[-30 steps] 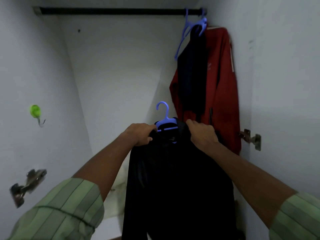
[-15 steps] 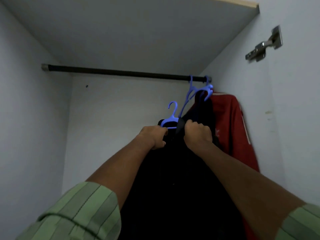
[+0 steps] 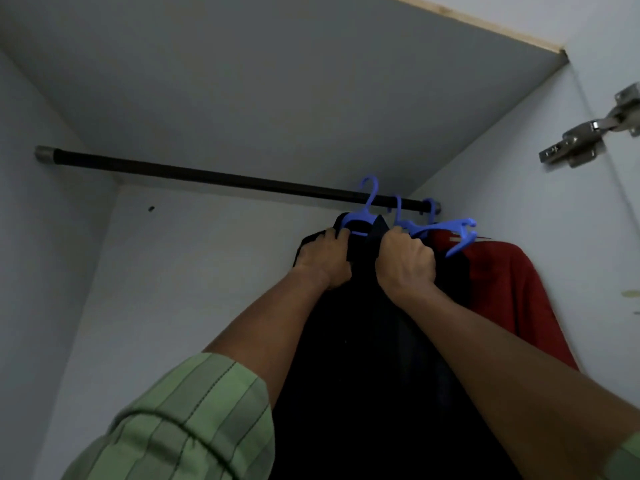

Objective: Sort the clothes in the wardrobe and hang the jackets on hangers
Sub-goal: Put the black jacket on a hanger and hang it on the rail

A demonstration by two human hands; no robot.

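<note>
A black jacket (image 3: 367,358) hangs on a blue hanger (image 3: 363,216), held up at the dark wardrobe rail (image 3: 207,176). The hanger's hook rises just in front of the rail, near its right end; I cannot tell whether it rests on it. My left hand (image 3: 323,258) grips the jacket's left shoulder over the hanger. My right hand (image 3: 405,263) grips the right shoulder beside the collar. A red jacket (image 3: 512,292) hangs at the far right on another blue hanger (image 3: 446,232), with a dark garment beside it, mostly hidden.
The wardrobe's top panel (image 3: 277,81) sits close above the rail. The right side wall carries a metal door hinge (image 3: 581,140). The left stretch of the rail carries no hangers. Pale back and left walls enclose the space.
Both hands have lifted the black jacket on its hanger from waist height up to the rail. My view has tilted upward, and the hook now reaches rail level.
</note>
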